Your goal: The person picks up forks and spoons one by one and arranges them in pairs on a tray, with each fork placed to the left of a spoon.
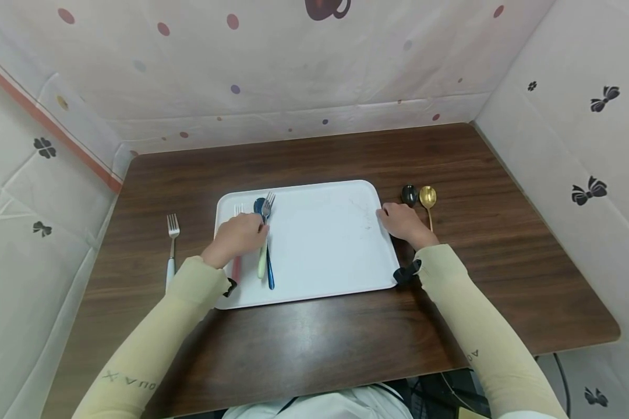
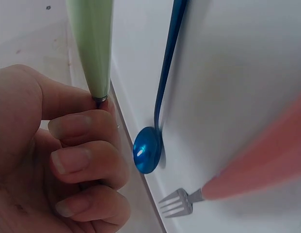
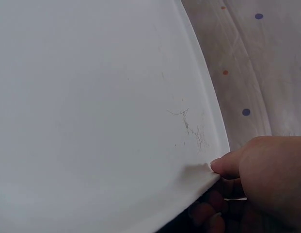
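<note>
My left hand point(image 1: 240, 235) pinches a fork with a light green handle point(image 2: 94, 43) at its neck, over the left part of a white tray point(image 1: 325, 244). Right beside that fork, a shiny blue spoon point(image 2: 147, 151) lies on the tray with its bowl toward the far edge. A pink-handled fork point(image 2: 257, 158) is also on the tray, partly covered by my left hand in the head view. My right hand point(image 1: 402, 222) grips the tray's right edge, the thumb on top of the rim and the other fingers curled below it.
Left of the tray, a fork with a pale blue handle point(image 1: 173, 230) lies on the brown wooden table point(image 1: 304, 337). A black spoon point(image 1: 409, 194) and a gold spoon point(image 1: 427, 196) lie beyond my right hand. Patterned white cloth walls point(image 1: 272, 64) enclose the back and sides.
</note>
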Action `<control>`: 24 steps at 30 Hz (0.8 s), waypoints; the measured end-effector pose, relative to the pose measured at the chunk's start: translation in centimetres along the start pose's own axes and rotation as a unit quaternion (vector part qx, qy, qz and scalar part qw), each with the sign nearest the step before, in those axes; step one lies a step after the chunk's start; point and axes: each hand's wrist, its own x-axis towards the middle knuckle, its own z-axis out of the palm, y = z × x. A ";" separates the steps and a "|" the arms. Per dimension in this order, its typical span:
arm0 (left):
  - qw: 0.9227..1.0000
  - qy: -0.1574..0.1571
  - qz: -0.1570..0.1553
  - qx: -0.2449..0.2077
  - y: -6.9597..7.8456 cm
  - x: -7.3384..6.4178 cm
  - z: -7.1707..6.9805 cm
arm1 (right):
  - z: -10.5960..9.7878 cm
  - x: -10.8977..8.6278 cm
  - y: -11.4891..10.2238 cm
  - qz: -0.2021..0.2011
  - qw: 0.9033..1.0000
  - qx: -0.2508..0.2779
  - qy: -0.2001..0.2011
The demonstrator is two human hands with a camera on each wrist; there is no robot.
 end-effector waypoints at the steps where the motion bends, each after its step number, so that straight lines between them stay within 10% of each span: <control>1: 1.000 -0.001 0.001 0.001 0.1 0.1 0.1 | 0.0 0.0 0.0 0.001 1.000 0.001 0.000; 24: 0.999 -0.013 0.026 0.019 1.8 1.7 2.0 | -0.1 0.0 -0.1 0.014 1.000 0.006 -0.009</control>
